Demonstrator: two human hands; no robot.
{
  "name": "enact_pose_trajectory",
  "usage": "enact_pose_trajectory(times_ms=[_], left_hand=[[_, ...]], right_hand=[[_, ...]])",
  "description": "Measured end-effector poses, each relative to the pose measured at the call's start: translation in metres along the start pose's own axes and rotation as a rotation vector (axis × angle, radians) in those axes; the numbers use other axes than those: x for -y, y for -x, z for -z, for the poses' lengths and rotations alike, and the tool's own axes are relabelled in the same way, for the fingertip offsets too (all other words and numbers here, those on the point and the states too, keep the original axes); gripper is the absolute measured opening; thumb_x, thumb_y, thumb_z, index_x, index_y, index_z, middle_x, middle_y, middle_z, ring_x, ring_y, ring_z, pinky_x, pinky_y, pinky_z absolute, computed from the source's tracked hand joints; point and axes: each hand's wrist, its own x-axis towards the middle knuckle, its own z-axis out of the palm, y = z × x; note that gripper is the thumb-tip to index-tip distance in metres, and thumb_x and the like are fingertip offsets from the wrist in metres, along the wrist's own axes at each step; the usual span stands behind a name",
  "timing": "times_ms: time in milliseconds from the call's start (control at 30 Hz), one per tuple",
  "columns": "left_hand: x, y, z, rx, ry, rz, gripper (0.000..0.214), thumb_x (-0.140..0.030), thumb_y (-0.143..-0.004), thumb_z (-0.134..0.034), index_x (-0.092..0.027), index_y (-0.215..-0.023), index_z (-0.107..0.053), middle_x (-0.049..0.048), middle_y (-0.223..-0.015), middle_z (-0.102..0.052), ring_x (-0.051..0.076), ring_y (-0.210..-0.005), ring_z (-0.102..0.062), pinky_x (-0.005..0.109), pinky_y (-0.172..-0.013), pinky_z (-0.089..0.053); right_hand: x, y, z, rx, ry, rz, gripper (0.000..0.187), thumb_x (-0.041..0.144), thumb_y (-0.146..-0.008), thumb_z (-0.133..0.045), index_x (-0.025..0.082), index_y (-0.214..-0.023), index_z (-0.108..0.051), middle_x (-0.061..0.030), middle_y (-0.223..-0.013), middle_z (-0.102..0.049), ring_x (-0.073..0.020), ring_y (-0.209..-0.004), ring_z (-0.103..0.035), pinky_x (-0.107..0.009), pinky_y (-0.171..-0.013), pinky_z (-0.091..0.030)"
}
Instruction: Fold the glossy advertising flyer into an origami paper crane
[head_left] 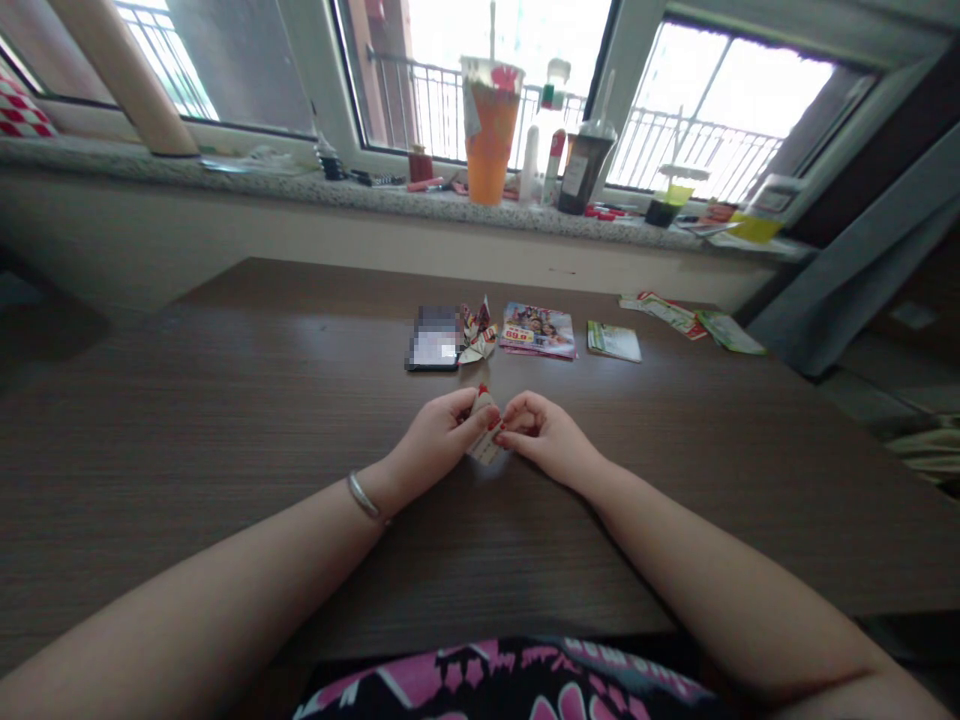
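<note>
- Head view: a small folded paper [486,454], pale with fine print low down and a red tip, is between the hands, above the counter [300,420].
- Left hand [439,430]: thumb and fingers closed on the paper.
- Right hand [553,440]: fingers curled, thumb at the paper's right edge; whether it grips, I cannot tell.
- Counter stretches well beyond both hands sideways; phone [433,350] and booklet [538,330] lie ahead.

Head-worn view, forward and down across the table [247,400].
</note>
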Motion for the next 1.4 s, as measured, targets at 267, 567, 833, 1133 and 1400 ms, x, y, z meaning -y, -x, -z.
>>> enact_pose_trajectory(times_ms=[267, 567, 833, 1133, 1400], left_hand=[[-0.001, -0.001, 0.001, 0.020, 0.049, 0.037, 0.050, -0.055, -0.088, -0.045, -0.014, -0.062, -0.058, -0.0025, -0.055, -0.049, 0.010, -0.052, -0.043, 0.020, -0.048, -0.032], [0.003, -0.005, 0.004, 0.034, 0.049, 0.079, 0.055, -0.057, -0.089, -0.041, -0.014, -0.057, -0.054, -0.0013, -0.052, -0.051, 0.010, -0.048, -0.046, 0.021, -0.046, -0.034], [0.019, -0.010, -0.002, 0.003, 0.062, 0.050, 0.055, -0.039, -0.081, -0.065, -0.017, -0.125, -0.041, 0.0023, -0.087, -0.065, 0.015, -0.071, -0.063, 0.026, -0.062, -0.050], [0.006, 0.001, 0.000, 0.222, -0.601, -0.429, 0.031, -0.019, -0.087, -0.056, -0.022, -0.118, -0.059, 0.0082, -0.128, -0.055, 0.024, -0.117, -0.051, 0.043, -0.102, -0.042], [0.002, 0.004, -0.002, 0.292, -0.765, -0.465, 0.039, -0.027, -0.091, -0.052, -0.024, -0.130, -0.053, 0.0074, -0.133, -0.056, 0.024, -0.119, -0.051, 0.043, -0.104, -0.042]], right_hand=[[-0.001, 0.003, 0.002, 0.152, 0.062, -0.049, 0.027, 0.025, -0.071, -0.073, 0.021, -0.084, -0.049, 0.0038, -0.072, -0.066, -0.0135, -0.067, -0.065, -0.027, -0.066, -0.049], [0.002, 0.003, 0.001, 0.143, 0.251, -0.048, 0.019, 0.031, -0.078, -0.068, 0.019, -0.088, -0.056, 0.0042, -0.068, -0.060, -0.0112, -0.060, -0.056, -0.024, -0.059, -0.043], [-0.002, -0.004, 0.013, -0.105, 0.519, -0.079, 0.015, 0.033, -0.080, -0.065, 0.019, -0.081, -0.060, 0.0037, -0.065, -0.059, -0.0121, -0.060, -0.053, -0.024, -0.057, -0.038], [-0.008, -0.010, 0.034, -0.226, 0.669, -0.124, 0.027, 0.029, -0.083, -0.061, 0.019, -0.107, -0.054, 0.0026, -0.070, -0.065, -0.0140, -0.067, -0.061, -0.023, -0.060, -0.041], [0.002, -0.006, 0.034, -0.189, 0.969, -0.073, 0.016, 0.032, -0.084, -0.057, 0.024, -0.097, -0.062, 0.0024, -0.070, -0.061, -0.0126, -0.062, -0.054, -0.023, -0.056, -0.033]])
